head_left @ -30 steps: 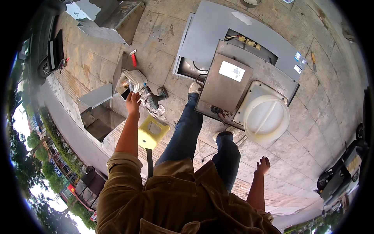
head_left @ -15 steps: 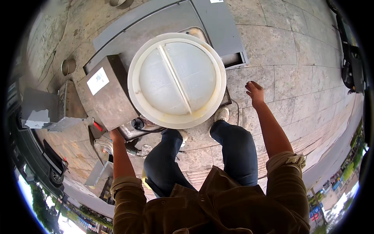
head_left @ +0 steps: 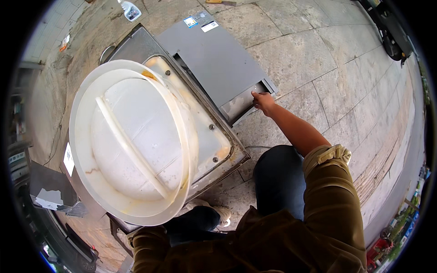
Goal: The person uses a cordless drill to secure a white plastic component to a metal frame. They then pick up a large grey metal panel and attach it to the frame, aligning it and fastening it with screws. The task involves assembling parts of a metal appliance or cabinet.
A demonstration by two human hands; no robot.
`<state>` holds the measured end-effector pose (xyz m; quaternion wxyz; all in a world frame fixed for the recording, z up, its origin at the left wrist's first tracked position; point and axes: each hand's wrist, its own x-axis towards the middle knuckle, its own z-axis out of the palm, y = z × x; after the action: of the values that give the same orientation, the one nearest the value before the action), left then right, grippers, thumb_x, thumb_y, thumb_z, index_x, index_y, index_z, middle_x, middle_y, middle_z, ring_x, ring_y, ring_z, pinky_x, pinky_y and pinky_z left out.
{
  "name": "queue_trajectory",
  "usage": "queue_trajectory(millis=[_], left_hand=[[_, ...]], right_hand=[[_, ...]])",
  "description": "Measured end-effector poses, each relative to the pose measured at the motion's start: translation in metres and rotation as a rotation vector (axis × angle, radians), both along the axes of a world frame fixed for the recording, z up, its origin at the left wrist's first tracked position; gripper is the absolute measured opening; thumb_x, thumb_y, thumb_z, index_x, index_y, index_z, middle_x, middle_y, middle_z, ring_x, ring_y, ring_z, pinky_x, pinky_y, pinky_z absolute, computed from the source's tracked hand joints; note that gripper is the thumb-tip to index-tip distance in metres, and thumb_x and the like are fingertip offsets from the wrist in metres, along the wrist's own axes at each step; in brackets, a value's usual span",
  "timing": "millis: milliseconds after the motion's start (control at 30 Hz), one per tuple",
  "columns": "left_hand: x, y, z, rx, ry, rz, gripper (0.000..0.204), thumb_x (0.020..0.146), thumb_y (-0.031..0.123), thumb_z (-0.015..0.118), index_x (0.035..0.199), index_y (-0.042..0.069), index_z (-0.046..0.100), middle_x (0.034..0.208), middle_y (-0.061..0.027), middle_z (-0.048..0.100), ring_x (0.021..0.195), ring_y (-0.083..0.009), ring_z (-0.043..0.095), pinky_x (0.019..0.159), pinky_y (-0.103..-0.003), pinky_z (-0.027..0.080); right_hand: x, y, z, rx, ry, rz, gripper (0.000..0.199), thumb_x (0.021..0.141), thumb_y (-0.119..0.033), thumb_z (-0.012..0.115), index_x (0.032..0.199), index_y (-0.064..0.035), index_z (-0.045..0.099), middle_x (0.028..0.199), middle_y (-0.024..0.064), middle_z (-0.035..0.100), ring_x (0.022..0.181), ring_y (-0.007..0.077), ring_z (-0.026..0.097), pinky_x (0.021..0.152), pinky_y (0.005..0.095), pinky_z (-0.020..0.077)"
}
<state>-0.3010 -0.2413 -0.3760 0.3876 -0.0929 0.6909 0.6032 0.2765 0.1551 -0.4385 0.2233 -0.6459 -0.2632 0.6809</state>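
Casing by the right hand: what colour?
The metal casing is grey; shows best in the head view.

No legible txt: blue-and-white sticker (head_left: 190, 22) & white label (head_left: 210, 27) sat on grey cabinet (head_left: 216, 61), pale sheet (head_left: 68, 159) on brown metal box (head_left: 87, 199); print too sm. or blurred to read.

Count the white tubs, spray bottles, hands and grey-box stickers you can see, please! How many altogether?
White tub: 1
Spray bottle: 1
Right hand: 1
Stickers on the grey box: 2
Total: 5
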Motion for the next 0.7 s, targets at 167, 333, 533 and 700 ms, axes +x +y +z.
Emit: queue_trajectory(millis=[167, 333, 533, 700], left_hand=[[0.004, -0.01, -0.021, 0.014, 0.027, 0.003, 0.054, 0.092, 0.037, 0.052, 0.129, 0.0, 0.039, 0.12, -0.011, 0.056, 0.11, -0.0238, 0.055, 0.093, -0.042, 0.044], [0.009, -0.014, -0.038, 0.012, 0.028, 0.012, 0.054, 0.092, 0.036, 0.052, 0.129, 0.0, 0.039, 0.119, -0.0109, 0.056, 0.11, -0.0238, 0.055, 0.092, -0.041, 0.045], [0.004, -0.018, -0.041, 0.015, 0.041, 0.018, 0.053, 0.092, 0.035, 0.052, 0.129, 0.0, 0.039, 0.119, -0.0109, 0.056, 0.109, -0.0238, 0.055, 0.092, -0.041, 0.045], [0.005, -0.016, -0.049, 0.024, 0.037, 0.011, 0.052, 0.091, 0.035, 0.052, 0.129, 0.0, 0.039, 0.119, -0.0109, 0.056, 0.109, -0.0238, 0.056, 0.091, -0.041, 0.045]], right_hand=[[-0.026, 0.012, -0.044, 0.029, 0.126, -0.268, 0.053, 0.083, -0.031, 0.067, 0.115, 0.0058, 0.048, 0.109, 0.0167, 0.055, 0.101, 0.0294, 0.055, 0.087, 0.0426, 0.0451], [-0.045, 0.023, -0.065, 0.101, 0.324, -0.491, 0.047, 0.083, -0.016, 0.066, 0.116, 0.0082, 0.043, 0.114, 0.0175, 0.052, 0.102, 0.0286, 0.055, 0.083, 0.042, 0.0497], [-0.065, 0.022, -0.018, 0.145, 0.579, -0.558, 0.04, 0.085, -0.009, 0.063, 0.119, -0.0008, 0.045, 0.113, 0.011, 0.056, 0.105, 0.0251, 0.056, 0.096, 0.0415, 0.0435], [-0.068, 0.032, -0.002, 0.243, 0.707, -0.55, 0.038, 0.083, -0.003, 0.06, 0.118, 0.0019, 0.046, 0.118, 0.0135, 0.054, 0.107, 0.0269, 0.055, 0.098, 0.0418, 0.0422]])
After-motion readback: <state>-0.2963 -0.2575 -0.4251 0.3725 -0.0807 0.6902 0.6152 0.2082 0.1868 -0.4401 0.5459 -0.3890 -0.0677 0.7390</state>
